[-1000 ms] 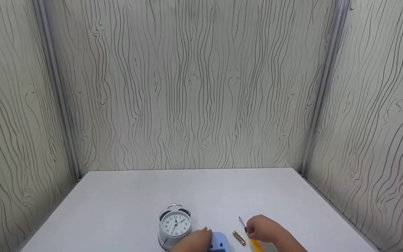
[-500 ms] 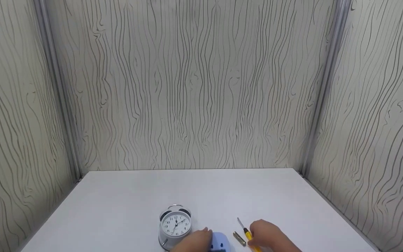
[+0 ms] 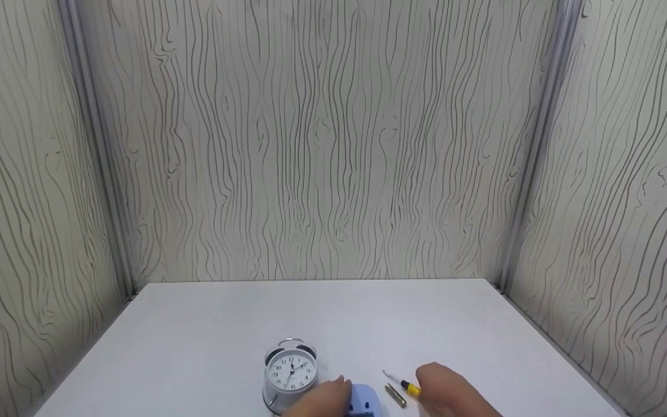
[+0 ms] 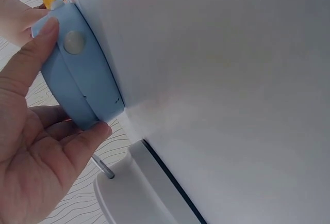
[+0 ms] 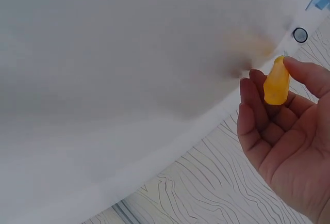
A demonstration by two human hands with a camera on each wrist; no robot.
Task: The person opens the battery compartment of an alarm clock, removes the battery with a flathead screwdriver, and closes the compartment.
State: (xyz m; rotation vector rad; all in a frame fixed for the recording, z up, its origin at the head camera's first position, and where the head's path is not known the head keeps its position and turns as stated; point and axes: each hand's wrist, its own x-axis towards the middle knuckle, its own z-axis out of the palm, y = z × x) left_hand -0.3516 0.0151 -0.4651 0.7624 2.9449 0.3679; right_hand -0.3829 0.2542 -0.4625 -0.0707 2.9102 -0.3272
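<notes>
Pinching a yellow-handled screwdriver (image 3: 407, 386), the right hand (image 3: 446, 392) is working beside the left hand (image 3: 323, 399), gripping a blue case (image 3: 363, 401).

Both are resting on the white counter (image 3: 212, 347), an alarm clock (image 3: 290, 372) and battery (image 3: 395, 395) lying close by.

White desk (image 3: 206, 324); beige walls (image 3: 322, 145) with dark wavy grain; white-faced silver clock (image 3: 290, 372); light-blue case (image 4: 77, 74); yellow-handled screwdriver (image 3: 404, 384); brass-coloured battery (image 3: 396, 395).

clock (image 3: 290, 372) left | case (image 3: 363, 401) middle | battery (image 3: 395, 395), screwdriver (image 3: 404, 384) right
</notes>
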